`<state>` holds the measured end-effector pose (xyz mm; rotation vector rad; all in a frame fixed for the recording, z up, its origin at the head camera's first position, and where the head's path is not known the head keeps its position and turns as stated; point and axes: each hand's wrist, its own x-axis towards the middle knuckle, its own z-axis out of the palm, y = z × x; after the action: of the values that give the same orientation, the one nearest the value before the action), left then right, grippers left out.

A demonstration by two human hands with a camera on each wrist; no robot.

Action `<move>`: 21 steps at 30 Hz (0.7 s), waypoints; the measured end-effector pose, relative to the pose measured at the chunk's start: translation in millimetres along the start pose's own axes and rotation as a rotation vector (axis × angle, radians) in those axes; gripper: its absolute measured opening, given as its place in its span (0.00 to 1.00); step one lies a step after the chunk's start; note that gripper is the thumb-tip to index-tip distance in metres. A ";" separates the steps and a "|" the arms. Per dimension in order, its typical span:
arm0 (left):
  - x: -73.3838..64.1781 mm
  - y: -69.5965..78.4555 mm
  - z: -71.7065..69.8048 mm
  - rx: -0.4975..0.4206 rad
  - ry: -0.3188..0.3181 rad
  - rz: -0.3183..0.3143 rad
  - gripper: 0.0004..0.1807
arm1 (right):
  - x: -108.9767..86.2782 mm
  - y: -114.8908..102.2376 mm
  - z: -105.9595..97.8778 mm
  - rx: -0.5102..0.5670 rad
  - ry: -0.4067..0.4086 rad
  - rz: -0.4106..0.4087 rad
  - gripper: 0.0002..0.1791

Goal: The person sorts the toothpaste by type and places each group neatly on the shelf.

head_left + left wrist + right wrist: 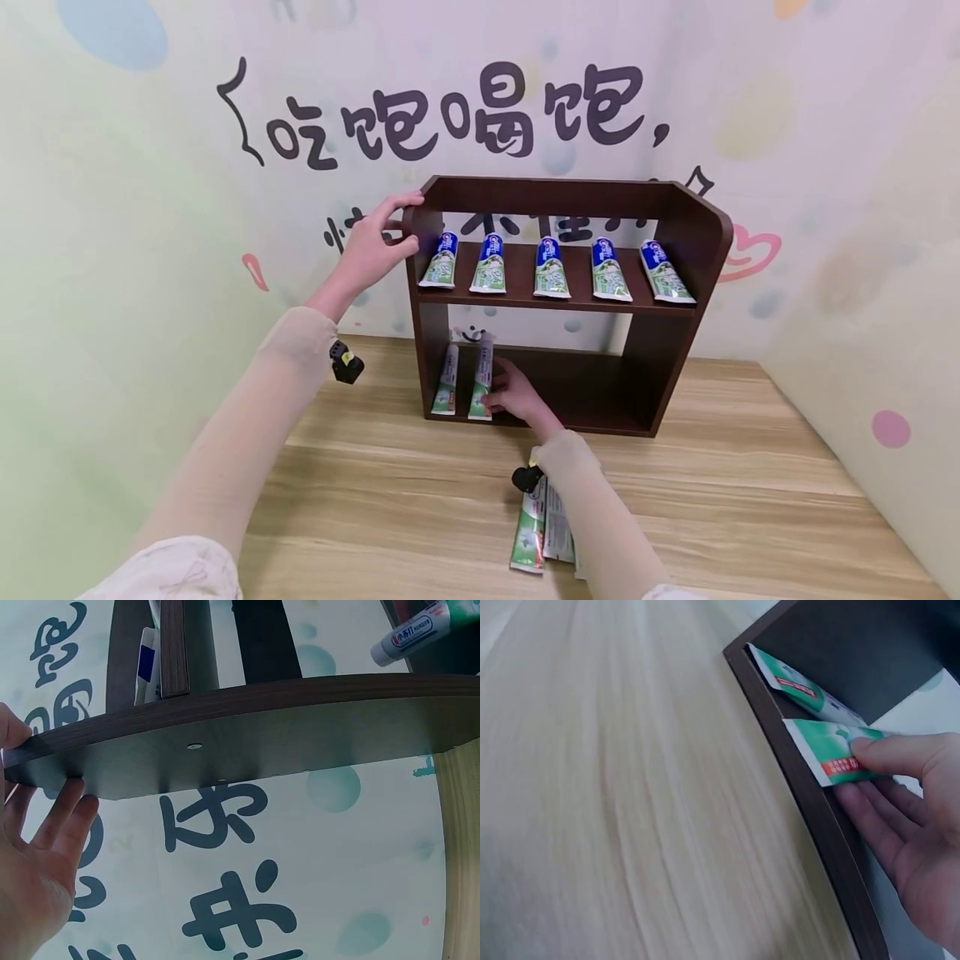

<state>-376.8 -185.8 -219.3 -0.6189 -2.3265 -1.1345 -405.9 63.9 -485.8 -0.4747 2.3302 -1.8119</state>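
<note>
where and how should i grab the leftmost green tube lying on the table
Probably best pinched across the body near its wide flat end, coming from above and the left: the leftmost tube lies flat on the table with its left side free, while another tube lies close along its right. Its far end is hidden.

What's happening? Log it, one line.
left hand: grips side of dark-brown wooden shelf | right hand: holds green-and-white toothpaste tube at lower tier | upper tier: five blue-and-green toothpaste tubes

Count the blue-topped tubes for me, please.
5 tubes on the upper shelf: far left, inner left, middle, inner right, far right. The right forearm may hide others.
</note>
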 end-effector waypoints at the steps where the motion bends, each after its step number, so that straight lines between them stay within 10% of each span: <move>1: 0.0 0.1 -0.1 0.000 0.000 0.000 0.29 | -0.1 -0.2 0.9 -0.039 0.013 -0.017 0.49; 21: 0.4 -1.9 0.0 -0.004 0.000 0.000 0.29 | -9.2 -2.7 3.0 -0.312 -0.007 -0.093 0.24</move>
<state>-378.2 -186.8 -220.2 -0.6208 -2.3250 -1.1388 -395.9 63.6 -484.6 -0.6375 2.6386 -1.4801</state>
